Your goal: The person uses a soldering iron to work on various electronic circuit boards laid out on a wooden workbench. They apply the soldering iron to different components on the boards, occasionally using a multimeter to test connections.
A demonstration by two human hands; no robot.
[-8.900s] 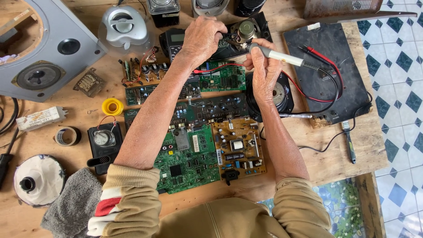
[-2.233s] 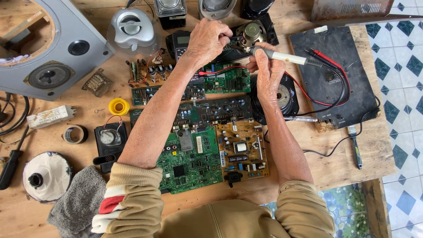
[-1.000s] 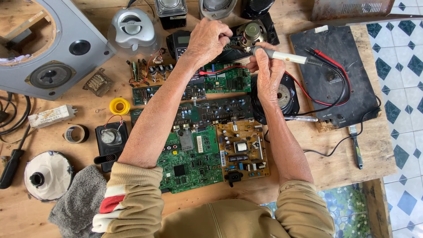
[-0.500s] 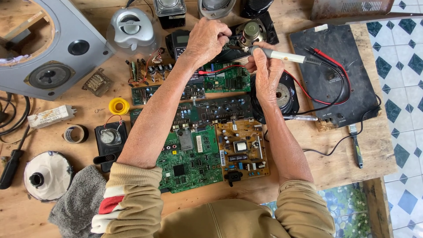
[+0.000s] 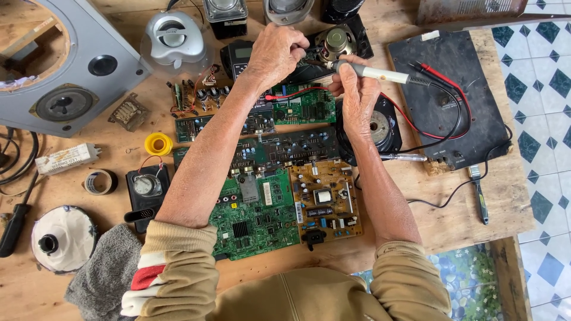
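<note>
White-handled soldering iron [image 5: 372,73] is gripped like a pen in the right hand [image 5: 357,98], tip toward the small speaker [image 5: 336,41] near the wooden table's [image 5: 452,220] far edge, which the left hand [image 5: 276,53] probably pinches steady.

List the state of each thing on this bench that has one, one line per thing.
left hand: closed on something small, hidden.
right hand: gripping the soldering iron.
soldering iron: held level, tip toward the small speaker.
green circuit board: flat, bare, uncased.
tape roll: lying flat.
grey cloth: crumpled.
</note>
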